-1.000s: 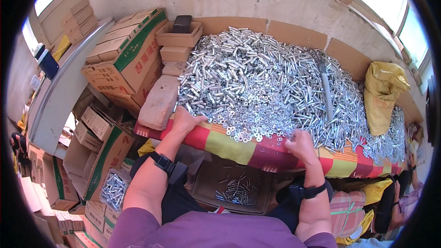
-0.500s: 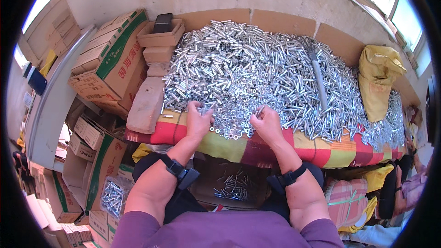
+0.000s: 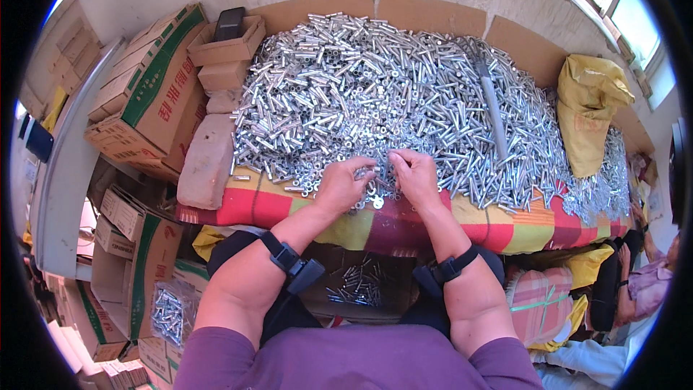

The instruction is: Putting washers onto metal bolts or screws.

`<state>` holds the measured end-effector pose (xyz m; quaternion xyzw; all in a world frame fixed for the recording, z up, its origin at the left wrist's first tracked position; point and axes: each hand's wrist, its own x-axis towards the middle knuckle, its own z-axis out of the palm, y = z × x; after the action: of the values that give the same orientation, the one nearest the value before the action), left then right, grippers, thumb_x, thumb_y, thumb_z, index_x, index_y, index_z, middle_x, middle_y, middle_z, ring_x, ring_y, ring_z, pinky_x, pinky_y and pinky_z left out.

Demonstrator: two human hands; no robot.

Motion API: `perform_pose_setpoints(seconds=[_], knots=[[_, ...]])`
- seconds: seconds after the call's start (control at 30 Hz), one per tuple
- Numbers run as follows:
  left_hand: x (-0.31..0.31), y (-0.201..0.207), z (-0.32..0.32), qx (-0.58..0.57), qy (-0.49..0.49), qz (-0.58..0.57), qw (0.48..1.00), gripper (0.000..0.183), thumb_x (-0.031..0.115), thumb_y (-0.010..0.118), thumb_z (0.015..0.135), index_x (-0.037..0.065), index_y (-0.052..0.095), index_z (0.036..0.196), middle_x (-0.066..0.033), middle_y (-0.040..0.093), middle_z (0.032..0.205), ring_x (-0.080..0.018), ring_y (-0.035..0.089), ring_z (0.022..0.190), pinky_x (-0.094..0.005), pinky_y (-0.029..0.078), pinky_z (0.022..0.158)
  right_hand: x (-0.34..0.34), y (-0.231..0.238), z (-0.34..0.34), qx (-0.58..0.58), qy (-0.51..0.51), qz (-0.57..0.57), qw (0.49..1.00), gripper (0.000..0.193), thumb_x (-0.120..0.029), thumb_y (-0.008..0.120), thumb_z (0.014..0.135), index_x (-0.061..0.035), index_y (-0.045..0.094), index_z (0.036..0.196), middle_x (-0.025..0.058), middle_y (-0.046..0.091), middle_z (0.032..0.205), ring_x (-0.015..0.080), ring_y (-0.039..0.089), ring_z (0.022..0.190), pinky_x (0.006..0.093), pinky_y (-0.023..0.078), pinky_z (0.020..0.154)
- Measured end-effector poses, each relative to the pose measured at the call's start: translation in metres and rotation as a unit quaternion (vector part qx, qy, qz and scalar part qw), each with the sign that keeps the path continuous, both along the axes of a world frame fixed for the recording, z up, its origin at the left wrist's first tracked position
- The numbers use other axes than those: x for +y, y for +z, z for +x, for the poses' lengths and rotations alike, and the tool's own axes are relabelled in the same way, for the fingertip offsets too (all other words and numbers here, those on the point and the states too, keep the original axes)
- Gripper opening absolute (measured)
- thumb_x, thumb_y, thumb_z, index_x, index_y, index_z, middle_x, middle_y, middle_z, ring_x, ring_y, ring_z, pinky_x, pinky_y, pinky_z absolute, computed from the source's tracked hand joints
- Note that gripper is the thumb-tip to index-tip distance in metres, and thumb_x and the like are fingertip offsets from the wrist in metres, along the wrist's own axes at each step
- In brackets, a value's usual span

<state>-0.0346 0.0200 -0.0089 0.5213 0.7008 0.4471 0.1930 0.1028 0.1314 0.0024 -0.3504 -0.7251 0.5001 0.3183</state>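
A big heap of shiny metal tubes and washers covers a table draped with a striped red, yellow and green cloth. My left hand and my right hand rest close together at the heap's near edge, fingers curled among the small parts. Whether either hand pinches a piece is hidden by the fingers. Loose washers lie on the cloth just below my hands. Both wrists wear black bands.
Cardboard boxes stack at the left, with small open boxes behind. A yellow sack sits at the right. A box of finished metal parts lies below between my knees. A bag of parts sits lower left.
My hands moved from the cloth edge, wide apart, up and inward into the heap, and now sit nearly touching at its near edge.
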Motion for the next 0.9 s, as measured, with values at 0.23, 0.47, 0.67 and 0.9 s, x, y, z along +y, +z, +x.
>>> perform_pose_setpoints(seconds=[0.23,0.47,0.67,0.9], knots=[[-0.004,0.006,-0.015,0.024,0.122,0.041,0.991,0.025,0.012,0.07,0.08,0.004,0.069,0.103,-0.0163,0.068,0.102,-0.0273,0.067,0.09,-0.031,0.051,0.077,-0.002,0.02,0.009,0.081,-0.071,0.0,0.994,0.012,-0.01,0.068,0.083,0.0008,0.07,0.089,0.0047,0.059,0.062,0.0115,0.052,0.05,0.0275,0.043,0.051],[-0.008,0.018,-0.025,0.123,0.079,0.118,0.982,0.014,0.011,0.071,0.073,0.009,0.07,0.087,-0.0118,0.063,0.082,-0.0302,0.063,0.077,-0.0373,0.05,0.067,-0.005,0.022,0.02,0.048,-0.014,0.015,0.999,0.026,-0.018,0.055,0.095,-0.0028,0.055,0.074,-0.0002,0.048,0.055,0.0056,0.044,0.043,0.0216,0.034,0.041],[0.005,0.011,-0.01,0.247,-0.014,0.024,0.969,0.019,0.011,0.072,0.071,0.01,0.067,0.089,-0.0093,0.056,0.085,-0.0308,0.06,0.08,-0.0398,0.048,0.067,0.003,-0.005,0.022,-0.062,0.039,0.223,0.972,0.019,-0.014,0.052,0.094,-0.0028,0.055,0.08,0.0049,0.051,0.058,0.0116,0.051,0.046,0.0282,0.038,0.044],[0.013,0.006,-0.012,0.097,0.067,0.112,0.987,0.008,0.009,0.065,0.08,0.005,0.061,0.085,-0.0078,0.057,0.073,-0.0205,0.057,0.057,-0.0343,0.045,0.05,-0.02,0.029,0.021,-0.031,0.123,-0.084,0.988,0.014,-0.007,0.043,0.096,-0.0028,0.055,0.098,-0.0018,0.047,0.062,0.0046,0.042,0.049,0.0212,0.035,0.045]])
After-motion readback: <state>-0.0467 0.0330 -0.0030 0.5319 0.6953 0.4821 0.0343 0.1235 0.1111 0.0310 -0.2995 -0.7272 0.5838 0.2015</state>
